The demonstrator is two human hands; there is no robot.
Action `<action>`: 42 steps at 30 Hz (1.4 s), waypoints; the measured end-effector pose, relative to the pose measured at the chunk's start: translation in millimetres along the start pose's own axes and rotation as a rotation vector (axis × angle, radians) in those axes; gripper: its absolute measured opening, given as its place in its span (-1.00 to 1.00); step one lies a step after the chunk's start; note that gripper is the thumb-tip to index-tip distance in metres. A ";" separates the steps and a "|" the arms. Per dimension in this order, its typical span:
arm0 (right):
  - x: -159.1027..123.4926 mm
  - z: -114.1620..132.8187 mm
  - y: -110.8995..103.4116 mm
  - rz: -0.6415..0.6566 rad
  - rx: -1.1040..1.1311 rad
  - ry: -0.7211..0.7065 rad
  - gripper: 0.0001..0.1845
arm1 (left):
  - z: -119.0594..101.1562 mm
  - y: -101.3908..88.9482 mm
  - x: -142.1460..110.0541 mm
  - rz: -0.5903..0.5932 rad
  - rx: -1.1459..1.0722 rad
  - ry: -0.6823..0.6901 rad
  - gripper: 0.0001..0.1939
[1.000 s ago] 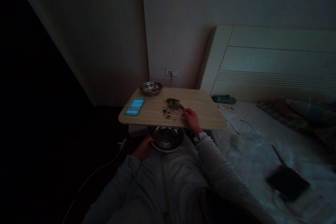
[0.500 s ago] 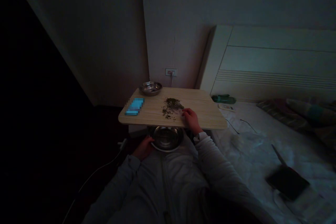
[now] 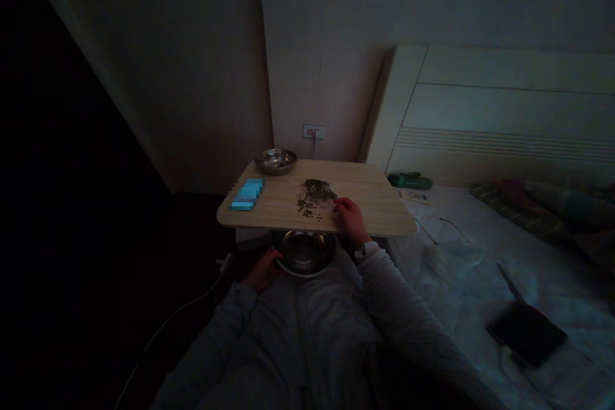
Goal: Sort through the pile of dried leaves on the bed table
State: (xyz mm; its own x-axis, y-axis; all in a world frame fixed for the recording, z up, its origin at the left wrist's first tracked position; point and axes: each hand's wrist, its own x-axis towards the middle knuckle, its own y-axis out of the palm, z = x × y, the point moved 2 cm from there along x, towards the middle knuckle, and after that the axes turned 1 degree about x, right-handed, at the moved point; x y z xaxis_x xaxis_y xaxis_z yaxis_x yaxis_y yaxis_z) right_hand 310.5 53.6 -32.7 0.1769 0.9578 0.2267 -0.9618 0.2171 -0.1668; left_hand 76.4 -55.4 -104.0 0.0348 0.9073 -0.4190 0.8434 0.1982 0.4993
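Note:
In the dim head view, small dark green grains [image 3: 314,186], perhaps beans or seeds, lie in a loose pile with scattered pieces on a wooden tabletop [image 3: 375,198]. My right hand [image 3: 350,218] rests at the pile's right edge, fingers curled and pressed together; what they hold is too small and dark to make out. A greyish patch shows among the grains beside the fingertips. Below the table's front edge, a metal bowl [image 3: 306,253] sits at my lap. My left hand [image 3: 264,269] grips its left rim, thumb on the edge.
Another metal bowl [image 3: 276,161] stands at the tabletop's back left corner, with a lit phone [image 3: 247,195] in front of it. To the right, a bed [image 3: 456,224] carries a green bottle [image 3: 410,180], a remote [image 3: 414,196] and a dark flat object [image 3: 527,334]. A white cable [image 3: 168,318] runs at left.

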 end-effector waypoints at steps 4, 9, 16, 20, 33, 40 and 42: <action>1.2 -2.0 0.0 0.011 -0.003 -0.015 -0.81 | -0.7 2.0 -1.3 0.002 -0.007 -0.003 -0.72; 0.8 -1.6 -0.3 0.006 0.003 -0.024 -0.81 | -0.8 1.9 -1.1 -0.026 -0.002 -0.006 -0.75; 0.6 -1.9 0.8 -0.002 0.016 -0.014 -0.80 | -3.3 5.0 -4.4 -0.008 0.003 -0.010 -0.74; 1.5 -3.6 0.5 -0.009 0.004 -0.017 -0.79 | -4.0 5.9 -5.7 -0.013 0.011 -0.014 -0.73; 1.7 -3.7 0.5 -0.001 -0.013 -0.005 -0.78 | -0.4 1.0 -0.6 -0.005 0.007 0.008 -0.72; 0.4 -2.3 1.0 0.010 0.006 -0.010 -0.76 | -0.3 1.2 -1.2 -0.011 -0.008 -0.016 -0.71; 0.6 -2.6 1.1 0.004 -0.004 -0.015 -0.77 | -0.4 1.4 -1.1 -0.012 -0.015 -0.017 -0.70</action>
State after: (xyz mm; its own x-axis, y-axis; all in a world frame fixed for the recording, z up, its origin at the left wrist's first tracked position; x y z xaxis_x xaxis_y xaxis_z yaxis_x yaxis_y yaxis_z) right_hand 310.1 54.9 -35.2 0.1697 0.9559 0.2399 -0.9617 0.2138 -0.1715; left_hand 77.3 -56.0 -102.6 0.0337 0.8985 -0.4377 0.8360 0.2147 0.5051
